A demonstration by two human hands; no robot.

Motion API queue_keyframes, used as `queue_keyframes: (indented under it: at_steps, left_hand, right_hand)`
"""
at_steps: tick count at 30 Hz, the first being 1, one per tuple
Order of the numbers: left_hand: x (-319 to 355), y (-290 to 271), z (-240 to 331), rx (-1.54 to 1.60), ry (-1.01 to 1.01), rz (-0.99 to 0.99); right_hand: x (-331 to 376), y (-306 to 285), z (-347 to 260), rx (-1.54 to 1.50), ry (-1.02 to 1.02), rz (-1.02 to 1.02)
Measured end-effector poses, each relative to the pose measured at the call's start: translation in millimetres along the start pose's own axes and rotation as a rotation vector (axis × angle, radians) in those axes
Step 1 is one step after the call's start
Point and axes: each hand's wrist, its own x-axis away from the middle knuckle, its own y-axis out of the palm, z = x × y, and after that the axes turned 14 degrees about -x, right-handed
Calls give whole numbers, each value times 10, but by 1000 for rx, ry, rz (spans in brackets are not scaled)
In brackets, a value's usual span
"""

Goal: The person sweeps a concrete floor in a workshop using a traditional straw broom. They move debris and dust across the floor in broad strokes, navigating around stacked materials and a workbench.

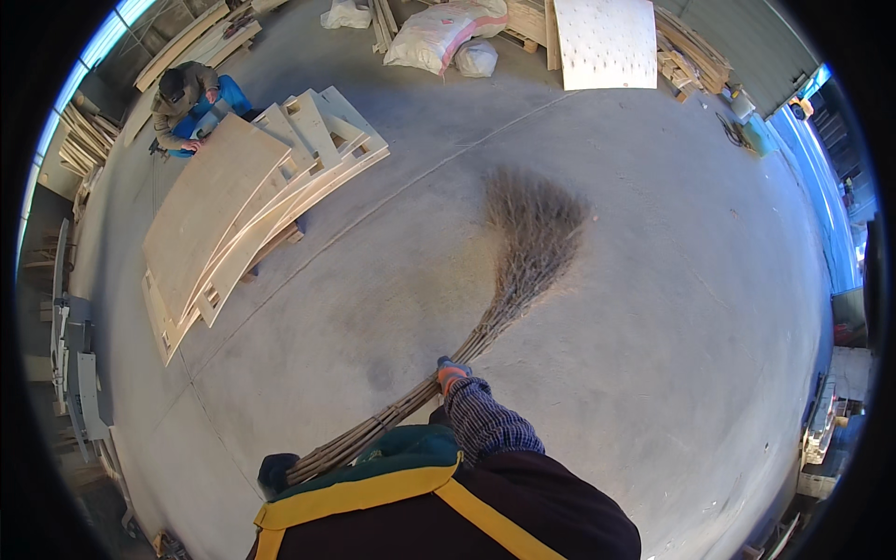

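1. Broom (pixel 523 252): long bundle of twigs, bound stems running from lower left up to a fanned head; head down on the floor (pixel 653 308) ahead, near mid-frame.
2. Right hand (pixel 452 372): orange-tipped glove, closed round the stems about halfway along; striped sleeve behind it.
3. Left hand (pixel 276 471): dark glove, closed round the butt end of the same stems, low and to the left, beside the body.
4. Floor around the broom head: pale grey concrete, a darker patch just left of the stems, light scuff streaks right of the head. No heap of sweepings to be made out anywhere; dust too fine to tell swept ground from unswept.
5. Progress, as a judgement: sweeping under way, mid-floor; wide stretch to the right and far side showing no gathered pile, so collecting likely not yet done. Share already covered: cannot tell.
6. Boards (pixel 233 205): fanned stack of plywood sheets on a pallet, well left of the broom, apart from it.
7. Other person (pixel 187 98): crouched at the far end of the boards, one hand on the top sheet.
8. Sacks (pixel 439 33), upright panel (pixel 607 42), timber along the far wall: well apart from the broom.
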Motion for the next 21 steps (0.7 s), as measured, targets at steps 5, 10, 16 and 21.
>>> queue_keyframes:
  at_steps: [5,10,16,21]
  left_hand:
    - [-653,574,308,-119,375,-39]
    - [-1011,678,341,51,286,-4]
    - [-1656,174,416,160,162,72]
    - [-1676,-322,244,62,105,202]
  right_hand:
    - [-708,-681,-114,114,-164,-39]
    - [-211,-1288,-301,-518,13,-3]
    - [548,-845,-912,-845,118,-63]
    - [1027,-124,-1272,-690,59,-170]
